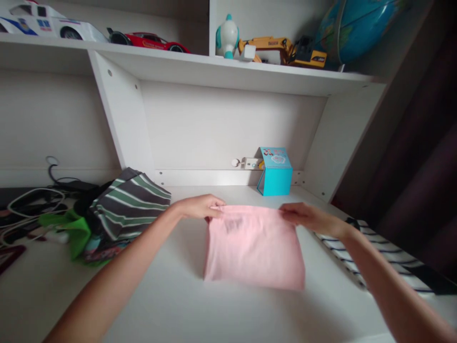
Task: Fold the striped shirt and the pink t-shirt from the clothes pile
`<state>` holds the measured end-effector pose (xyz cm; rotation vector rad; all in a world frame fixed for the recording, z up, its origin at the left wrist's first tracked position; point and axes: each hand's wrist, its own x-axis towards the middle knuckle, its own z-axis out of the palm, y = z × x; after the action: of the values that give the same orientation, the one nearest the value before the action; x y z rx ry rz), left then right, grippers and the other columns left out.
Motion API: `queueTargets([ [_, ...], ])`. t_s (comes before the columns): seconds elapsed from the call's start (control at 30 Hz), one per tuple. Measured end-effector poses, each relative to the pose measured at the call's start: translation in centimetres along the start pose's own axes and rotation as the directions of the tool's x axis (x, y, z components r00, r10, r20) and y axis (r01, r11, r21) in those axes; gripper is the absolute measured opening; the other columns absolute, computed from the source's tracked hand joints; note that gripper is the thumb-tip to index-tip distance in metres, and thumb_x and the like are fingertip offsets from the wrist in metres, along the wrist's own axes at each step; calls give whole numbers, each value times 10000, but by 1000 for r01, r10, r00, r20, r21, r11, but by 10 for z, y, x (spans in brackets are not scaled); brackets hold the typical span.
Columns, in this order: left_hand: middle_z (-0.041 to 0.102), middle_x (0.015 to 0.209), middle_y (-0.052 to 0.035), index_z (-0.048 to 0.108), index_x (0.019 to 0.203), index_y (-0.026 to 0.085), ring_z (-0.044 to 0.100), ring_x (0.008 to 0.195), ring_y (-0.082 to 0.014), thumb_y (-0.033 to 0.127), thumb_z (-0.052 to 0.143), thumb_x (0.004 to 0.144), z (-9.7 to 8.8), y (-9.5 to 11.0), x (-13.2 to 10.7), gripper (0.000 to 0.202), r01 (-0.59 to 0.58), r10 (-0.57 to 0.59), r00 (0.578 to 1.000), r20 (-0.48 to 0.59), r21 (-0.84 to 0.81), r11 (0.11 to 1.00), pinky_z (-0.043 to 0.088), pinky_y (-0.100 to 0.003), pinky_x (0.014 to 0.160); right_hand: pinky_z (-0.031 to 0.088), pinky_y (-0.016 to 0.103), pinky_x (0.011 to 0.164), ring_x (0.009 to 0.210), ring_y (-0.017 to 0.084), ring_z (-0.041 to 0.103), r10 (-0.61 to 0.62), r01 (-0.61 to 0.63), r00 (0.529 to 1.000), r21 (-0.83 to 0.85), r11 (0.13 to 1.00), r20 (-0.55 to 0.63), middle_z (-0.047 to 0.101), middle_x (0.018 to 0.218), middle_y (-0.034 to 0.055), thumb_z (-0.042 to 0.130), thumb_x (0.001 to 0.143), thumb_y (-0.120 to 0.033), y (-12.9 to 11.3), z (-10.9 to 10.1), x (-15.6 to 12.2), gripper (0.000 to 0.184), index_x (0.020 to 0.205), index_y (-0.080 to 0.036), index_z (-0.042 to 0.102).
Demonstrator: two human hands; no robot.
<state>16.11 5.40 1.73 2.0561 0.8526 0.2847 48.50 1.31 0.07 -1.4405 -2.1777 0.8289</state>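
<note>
Globe [360,28] runs off the top edge, white toy car [43,24] clipped at the left. Striped cloth [378,259] slips under the right forearm; the blue box [275,171] print is too small, maybe cartoon figures.

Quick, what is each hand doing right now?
Left hand: closed, pinching the far left corner of the pink cloth.
Right hand: closed, gripping the cloth's far right corner.

I see a white desk [171,305] carrying a folded pink cloth [253,247], a pile of striped clothes [124,209], a blue box [275,172], cables [32,200] and a striped garment [374,257].
</note>
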Motion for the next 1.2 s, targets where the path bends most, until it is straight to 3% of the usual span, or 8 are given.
queueTargets([
  [0.13, 471, 583, 51, 582, 823, 134, 434, 519, -77, 197, 637, 575, -18, -68, 51, 262, 261, -293, 952, -87, -270, 927, 355, -184, 495, 429, 214, 496, 566, 112, 528, 80, -79, 997, 55, 995, -22, 570, 652, 16, 556, 703, -335, 30, 29, 80, 258, 838, -117, 577],
  [0.27, 523, 660, 31, 588, 913, 124, 462, 534, -74, 159, 624, 530, -16, -106, 58, 386, 182, -232, 967, -104, -356, 917, 364, -185, 499, 427, 203, 485, 548, 99, 526, 94, -90, 991, 48, 995, -99, 573, 643, 7, 543, 718, -256, 59, 46, 103, 177, 819, -114, 572],
  [0.67, 603, 868, -71, 618, 816, 125, 531, 847, -211, 145, 564, 610, 1, -133, 68, 214, 198, -43, 886, -461, 294, 935, 384, -283, 760, 482, 308, 693, 762, 122, 569, 174, -228, 950, -195, 954, -261, 591, 882, 11, 524, 846, -332, 92, 70, 115, 206, 896, -139, 574],
  [0.87, 546, 662, 25, 585, 746, 158, 505, 657, -134, 138, 508, 663, -20, -90, 58, 115, 128, 60, 896, -441, 383, 915, 357, -211, 619, 462, 251, 602, 645, 117, 566, 53, -119, 887, -115, 986, -458, 578, 696, -7, 549, 781, -198, 53, 32, 100, 79, 834, -143, 531],
  [1.0, 528, 757, 28, 542, 877, 171, 498, 719, -120, 215, 491, 738, -48, -27, 34, 155, -66, 312, 784, -536, 428, 901, 366, -198, 651, 463, 242, 677, 788, 135, 573, -133, 93, 774, -97, 991, -619, 569, 846, 16, 490, 779, -251, -2, -12, 56, 156, 918, -194, 448],
  [1.1, 547, 837, 14, 519, 930, 176, 518, 780, -121, 213, 504, 749, -53, 5, 11, 186, -194, 456, 723, -519, 481, 855, 379, -200, 709, 470, 273, 702, 784, 153, 562, -344, 265, 618, -224, 938, -707, 561, 872, 19, 533, 764, -352, -42, -12, 5, 200, 899, -218, 471],
  [1.13, 557, 860, 10, 514, 956, 182, 527, 797, -123, 202, 499, 755, -51, 7, 4, 203, -198, 464, 733, -498, 497, 845, 382, -203, 726, 473, 271, 687, 774, 156, 561, -385, 261, 607, -283, 923, -695, 568, 869, 24, 536, 769, -358, -51, -4, -12, 194, 893, -219, 485],
  [1.2, 582, 877, 8, 492, 1052, 202, 547, 808, -130, 174, 482, 766, -42, 1, -7, 287, -158, 422, 802, -422, 533, 832, 391, -214, 743, 480, 256, 685, 796, 157, 572, -421, 240, 727, -374, 896, -543, 593, 908, 33, 527, 792, -339, -64, 20, -44, 188, 939, -223, 512],
])
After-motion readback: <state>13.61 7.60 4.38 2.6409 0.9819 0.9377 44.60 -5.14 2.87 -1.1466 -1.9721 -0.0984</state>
